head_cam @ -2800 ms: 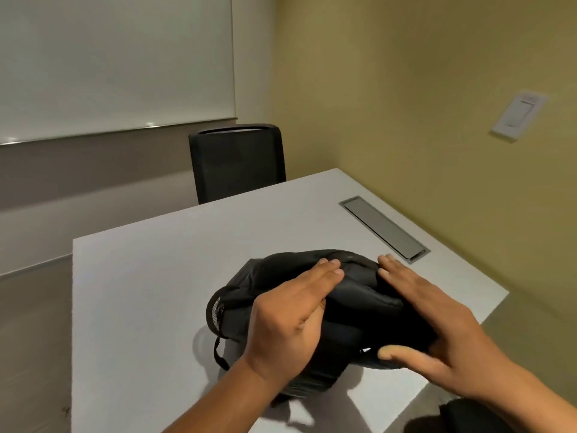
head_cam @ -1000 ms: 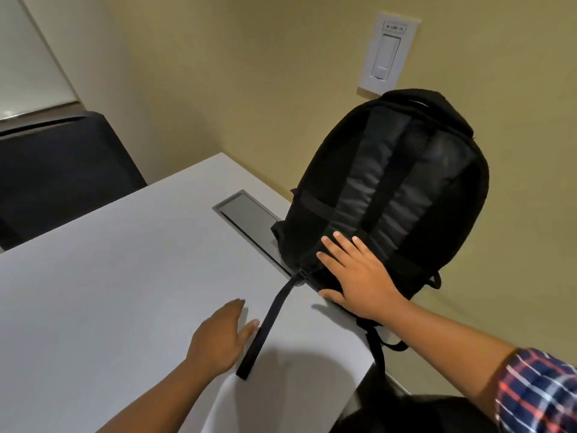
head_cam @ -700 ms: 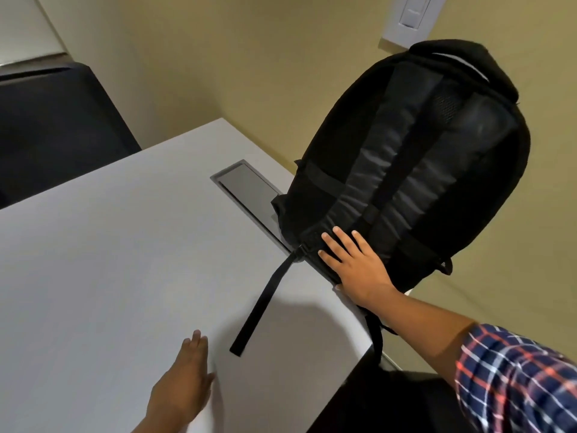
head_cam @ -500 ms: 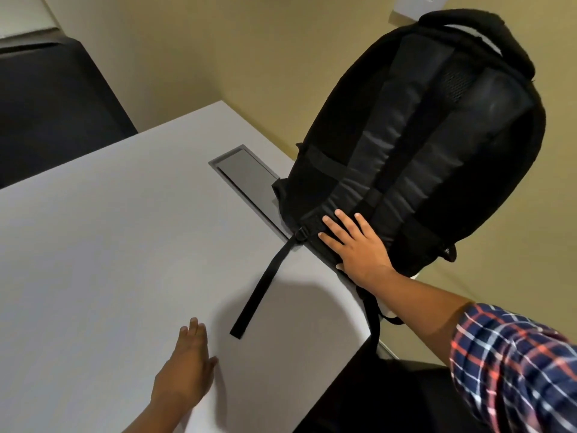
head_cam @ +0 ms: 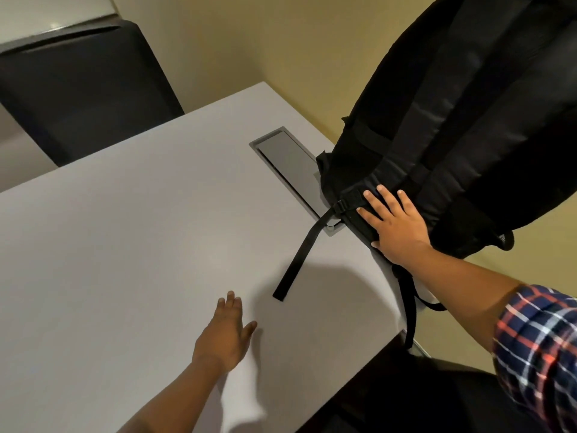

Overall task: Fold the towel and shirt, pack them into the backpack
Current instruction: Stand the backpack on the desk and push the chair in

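Observation:
A black backpack (head_cam: 462, 114) stands upright at the right edge of the white table (head_cam: 125, 245), leaning against the yellow wall, its padded back and shoulder straps facing me. My right hand (head_cam: 395, 228) presses flat with spread fingers on the pack's lower back panel. One loose black strap (head_cam: 301, 254) trails from the pack across the tabletop. My left hand (head_cam: 226, 334) rests flat on the table, fingers straight, a little short of the strap's end. No towel or shirt shows in this view.
A grey cable hatch (head_cam: 290, 164) is set into the table, partly under the backpack. A black chair (head_cam: 81, 92) stands at the table's far side. Another strap (head_cam: 409, 310) hangs over the right table edge.
The backpack has gone from lying under both hands to standing against the wall. Over the last second my left hand slid back toward me along the table, and the view tilted lower.

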`<state>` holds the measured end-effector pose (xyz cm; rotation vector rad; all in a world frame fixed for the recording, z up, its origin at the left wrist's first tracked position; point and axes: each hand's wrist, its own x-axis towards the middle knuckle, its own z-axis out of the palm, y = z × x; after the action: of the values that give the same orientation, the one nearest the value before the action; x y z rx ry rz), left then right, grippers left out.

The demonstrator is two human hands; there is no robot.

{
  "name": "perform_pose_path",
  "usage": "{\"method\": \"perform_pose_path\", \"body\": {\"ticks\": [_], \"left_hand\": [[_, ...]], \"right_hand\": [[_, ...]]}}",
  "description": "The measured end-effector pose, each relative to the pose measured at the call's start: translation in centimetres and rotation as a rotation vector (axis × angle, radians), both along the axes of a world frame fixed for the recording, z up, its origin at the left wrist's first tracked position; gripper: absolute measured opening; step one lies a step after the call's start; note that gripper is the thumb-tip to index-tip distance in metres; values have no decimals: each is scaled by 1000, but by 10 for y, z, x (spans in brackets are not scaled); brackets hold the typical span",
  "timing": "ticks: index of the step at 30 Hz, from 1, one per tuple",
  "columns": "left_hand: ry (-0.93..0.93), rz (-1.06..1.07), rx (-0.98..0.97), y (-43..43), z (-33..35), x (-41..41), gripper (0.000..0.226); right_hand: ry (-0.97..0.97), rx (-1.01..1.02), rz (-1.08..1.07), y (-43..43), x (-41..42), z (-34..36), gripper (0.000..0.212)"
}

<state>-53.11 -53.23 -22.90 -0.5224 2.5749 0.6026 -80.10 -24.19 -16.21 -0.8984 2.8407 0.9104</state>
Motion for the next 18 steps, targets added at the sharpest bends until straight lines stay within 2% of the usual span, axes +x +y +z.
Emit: {"method": "perform_pose_path", "body": {"ticks": [9,18], "left_hand": [[31,-19,0,-3,18,19,66],[67,13,-43,-41,33,57,70]], "right_hand": [[-134,-152,-137,-26,26,5,75],[-273,-375,-146,-65,127,-3,66]]}}
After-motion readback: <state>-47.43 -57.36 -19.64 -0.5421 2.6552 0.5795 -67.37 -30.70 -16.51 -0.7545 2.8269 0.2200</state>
